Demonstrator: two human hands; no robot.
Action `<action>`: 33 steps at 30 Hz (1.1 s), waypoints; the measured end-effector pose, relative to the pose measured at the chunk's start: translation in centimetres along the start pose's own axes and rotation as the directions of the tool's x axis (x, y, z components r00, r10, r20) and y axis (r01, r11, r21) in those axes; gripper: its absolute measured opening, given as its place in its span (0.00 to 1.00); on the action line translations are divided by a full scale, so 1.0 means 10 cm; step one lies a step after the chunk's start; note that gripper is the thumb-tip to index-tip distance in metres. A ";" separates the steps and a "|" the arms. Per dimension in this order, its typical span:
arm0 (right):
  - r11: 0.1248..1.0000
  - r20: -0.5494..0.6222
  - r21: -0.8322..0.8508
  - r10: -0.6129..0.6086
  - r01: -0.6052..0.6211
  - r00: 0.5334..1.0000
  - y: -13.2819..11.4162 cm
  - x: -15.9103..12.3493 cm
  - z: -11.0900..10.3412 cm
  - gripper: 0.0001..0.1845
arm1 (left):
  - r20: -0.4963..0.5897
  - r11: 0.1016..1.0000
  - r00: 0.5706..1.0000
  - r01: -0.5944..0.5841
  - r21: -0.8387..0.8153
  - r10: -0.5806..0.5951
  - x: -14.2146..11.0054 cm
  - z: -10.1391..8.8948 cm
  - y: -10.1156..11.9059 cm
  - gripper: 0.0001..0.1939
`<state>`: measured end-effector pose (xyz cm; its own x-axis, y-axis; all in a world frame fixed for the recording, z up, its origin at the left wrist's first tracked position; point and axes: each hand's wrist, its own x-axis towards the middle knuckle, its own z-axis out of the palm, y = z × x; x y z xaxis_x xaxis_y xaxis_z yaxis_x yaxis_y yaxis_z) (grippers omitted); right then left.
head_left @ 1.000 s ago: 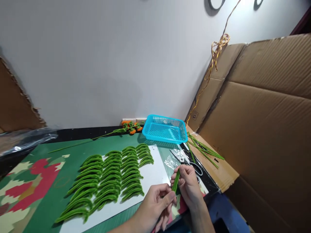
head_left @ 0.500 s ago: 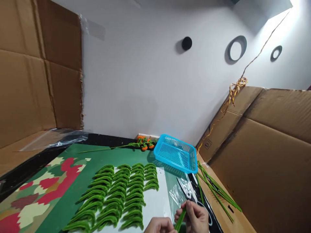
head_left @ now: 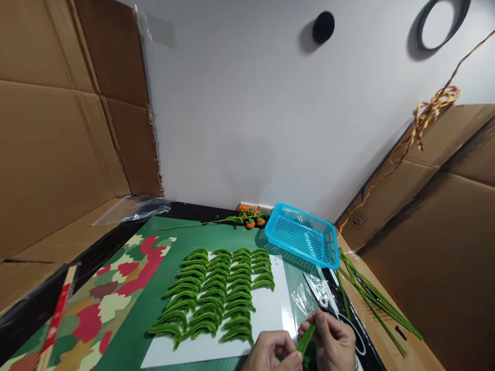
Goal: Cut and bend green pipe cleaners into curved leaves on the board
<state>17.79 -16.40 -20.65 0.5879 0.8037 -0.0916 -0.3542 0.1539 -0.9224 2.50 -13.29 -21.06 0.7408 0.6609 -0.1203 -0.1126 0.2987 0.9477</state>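
The left hand [head_left: 274, 351] is partly closed, its thumb and fingertips pinching the lower end of a green chenille strip [head_left: 307, 337]. The right hand [head_left: 334, 341], fingers curled, grips the upper end of that strip between thumb and fingers, so the piece slants between the 2 hands. Ahead and to the left of the left hand, curved green chenille leaves [head_left: 211, 288] lie in 4 columns on a white sheet [head_left: 266, 314], the column nearest the right hand being the shortest. Just ahead of the right hand are scissors [head_left: 324, 303], their handles partly hidden behind it, and a crumpled clear plastic wrapper [head_left: 303, 298]. Farther ahead of both hands stands a blue perforated basket [head_left: 273, 224], with an orange-flowered chenille stem [head_left: 216, 222] to its left. Right of the right hand, loose green stems [head_left: 381, 303] lie on cardboard [head_left: 415, 355]. Far left of the left hand is a red-marked stick [head_left: 58, 319].
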 end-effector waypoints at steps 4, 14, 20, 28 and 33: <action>0.992 0.084 -0.125 0.005 0.006 0.996 -0.07 0.00 -0.12 0.24 | -0.011 0.998 0.998 0.056 -0.019 -0.057 -0.12 0.11 0.08 0.35; 0.966 0.219 -0.227 -0.077 0.127 0.973 -0.48 0.03 -0.22 0.17 | 0.099 0.990 0.987 0.131 -0.042 -0.127 -0.16 0.21 0.31 0.23; 0.923 0.430 -0.316 -0.067 0.219 0.901 -0.74 -0.07 -0.31 0.14 | 0.143 0.993 0.984 0.114 -0.019 -0.110 -0.15 0.20 0.35 0.23; 0.761 0.611 -0.580 0.170 0.292 0.773 -0.97 -0.22 -0.44 0.13 | 0.121 0.999 0.993 0.003 -0.045 0.002 -0.16 0.22 0.32 0.21; 0.781 0.585 -0.536 0.070 0.321 0.808 -0.86 -0.22 -0.40 0.12 | 0.147 0.999 0.989 -0.012 -0.048 0.019 -0.15 0.23 0.31 0.22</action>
<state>22.42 -21.80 -14.00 0.0248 0.9964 0.0811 0.3016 0.0699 -0.9509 2.61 -14.92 -17.27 0.8278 0.5581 -0.0573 -0.1536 0.3236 0.9336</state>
